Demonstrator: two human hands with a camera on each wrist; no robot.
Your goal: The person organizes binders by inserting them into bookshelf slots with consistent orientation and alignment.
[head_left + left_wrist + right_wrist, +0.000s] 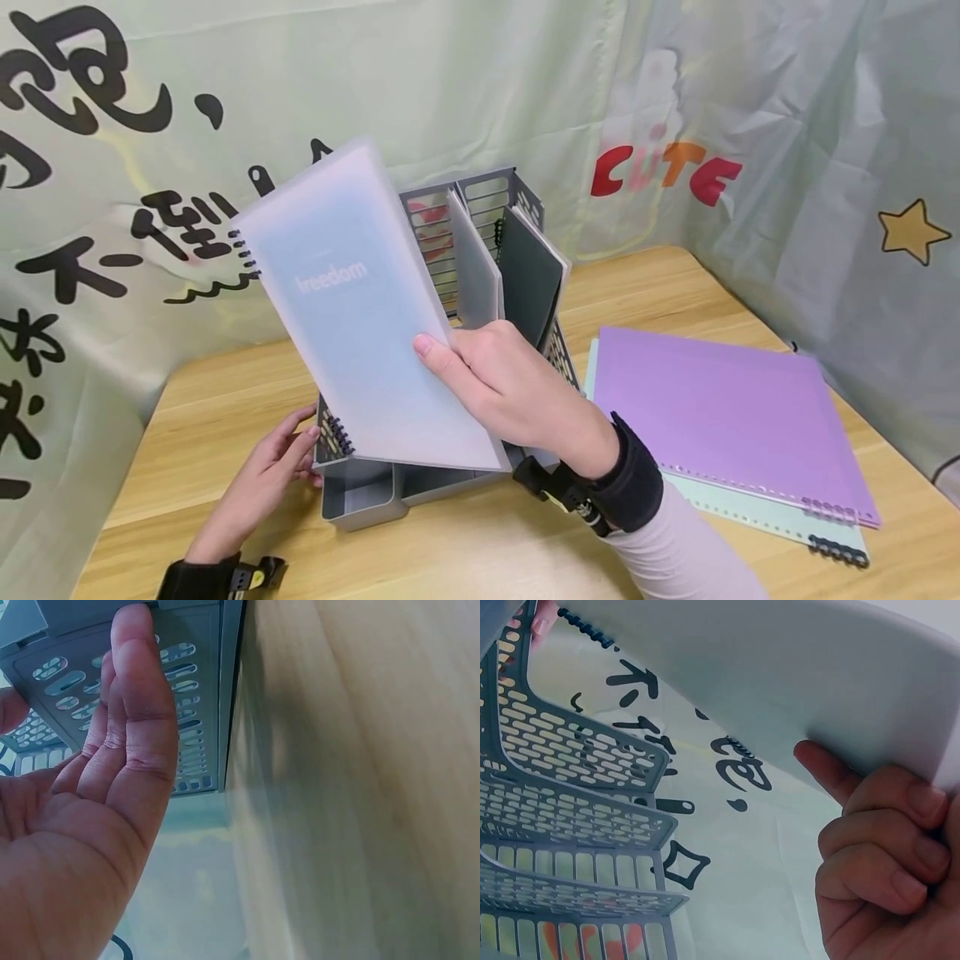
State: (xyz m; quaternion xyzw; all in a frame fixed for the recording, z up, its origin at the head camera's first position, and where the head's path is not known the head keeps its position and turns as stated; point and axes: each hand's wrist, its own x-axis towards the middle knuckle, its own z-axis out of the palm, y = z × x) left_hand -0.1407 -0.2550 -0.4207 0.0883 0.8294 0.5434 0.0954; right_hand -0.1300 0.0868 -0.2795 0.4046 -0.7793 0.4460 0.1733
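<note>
Pale-blue notebook (pixel 352 333): held up in front of the grey rack (pixel 367 515), behind a frosted cover lettered "freedom"; its lower edge overlaps the rack's front trays in the head view, though contact cannot be told.
Long axis: slanted, the upper end leaning past the rack's left side, the lower end toward the rack's front right.
Ring spine: black coils along the left long edge; the front cover faces the wearer.
Right hand (pixel 510 383): in front of the rack, pinching the notebook's right long edge, thumb flat on the front cover; behind, the index finger reaches out along the back cover and the other fingers are curled.
Left hand (pixel 258 475): at the rack's front left corner, fingers nearly straight and laid against the perforated side wall, thumb apart from them; no notebook in it.
Rack slots: a grey-white folder (pixel 474 262) and, to its right, a dark notebook (pixel 528 271) stand inside the rack.
Purple notebook (pixel 720 408): flat on the worktop (pixel 495 558), right of the rack, overlapping a mint notebook (pixel 757 517).
Printed curtain (pixel 480 83): behind the rack.
</note>
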